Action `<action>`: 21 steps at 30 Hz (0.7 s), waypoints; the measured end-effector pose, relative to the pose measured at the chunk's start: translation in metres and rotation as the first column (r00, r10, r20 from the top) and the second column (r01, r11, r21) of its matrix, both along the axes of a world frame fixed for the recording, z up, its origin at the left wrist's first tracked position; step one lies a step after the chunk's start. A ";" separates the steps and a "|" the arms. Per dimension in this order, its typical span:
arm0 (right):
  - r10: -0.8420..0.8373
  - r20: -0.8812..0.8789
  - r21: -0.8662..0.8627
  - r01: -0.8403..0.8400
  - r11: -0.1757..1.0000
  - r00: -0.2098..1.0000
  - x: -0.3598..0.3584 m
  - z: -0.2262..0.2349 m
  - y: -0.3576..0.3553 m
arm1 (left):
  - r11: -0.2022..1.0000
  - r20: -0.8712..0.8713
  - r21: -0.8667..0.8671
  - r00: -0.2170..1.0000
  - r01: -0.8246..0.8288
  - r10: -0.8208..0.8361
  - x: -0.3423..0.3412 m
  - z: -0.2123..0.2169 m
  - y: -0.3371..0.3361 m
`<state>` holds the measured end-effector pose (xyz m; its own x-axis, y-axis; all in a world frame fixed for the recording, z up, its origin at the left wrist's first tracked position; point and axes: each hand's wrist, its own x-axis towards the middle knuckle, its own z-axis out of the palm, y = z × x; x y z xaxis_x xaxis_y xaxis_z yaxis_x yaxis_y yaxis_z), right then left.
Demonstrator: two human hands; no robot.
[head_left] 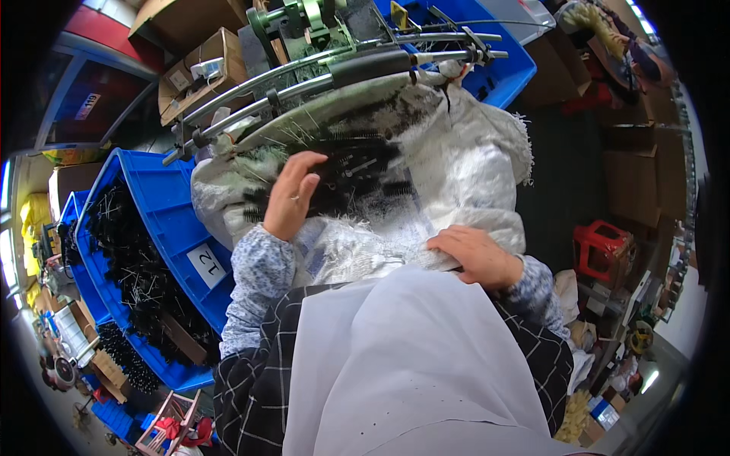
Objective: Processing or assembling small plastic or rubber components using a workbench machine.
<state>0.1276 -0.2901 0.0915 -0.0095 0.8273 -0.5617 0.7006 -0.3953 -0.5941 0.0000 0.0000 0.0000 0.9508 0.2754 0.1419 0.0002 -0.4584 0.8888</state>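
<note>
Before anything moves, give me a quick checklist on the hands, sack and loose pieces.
1. Left hand clear of the metal rods: ok, apart from them, on their near side.
2. Left hand touching the black bristly pieces: cannot tell.
3. Right hand on the white sack: ok, near its lower edge.
4. Black bristly pieces neatly stacked: not ok, loosely spread on the sack, with thin wires beside them.
5. Blue bin at left filled: ok, heaped with dark pieces.
</note>
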 end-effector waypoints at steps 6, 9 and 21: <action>0.167 -0.558 0.053 -0.166 0.985 0.813 0.024 -0.054 0.001 | 0.999 -0.067 0.037 0.998 0.021 -0.018 -0.006 -0.010 -0.004; 0.160 -0.640 -0.179 -0.348 0.920 0.752 0.049 -0.059 0.028 | 0.996 0.057 -0.042 0.995 -0.085 0.087 -0.005 0.006 0.002; -0.202 -0.979 -0.151 0.574 0.805 0.027 0.001 -0.043 0.158 | 0.684 0.116 0.725 0.993 -0.081 -0.006 0.008 0.055 -0.017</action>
<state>0.1281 -0.1320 0.0480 0.0144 0.9812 -0.1926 -0.6945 -0.1288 -0.7079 0.0077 -0.0170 0.0550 0.9103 0.0793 0.4062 -0.0371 -0.9619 0.2710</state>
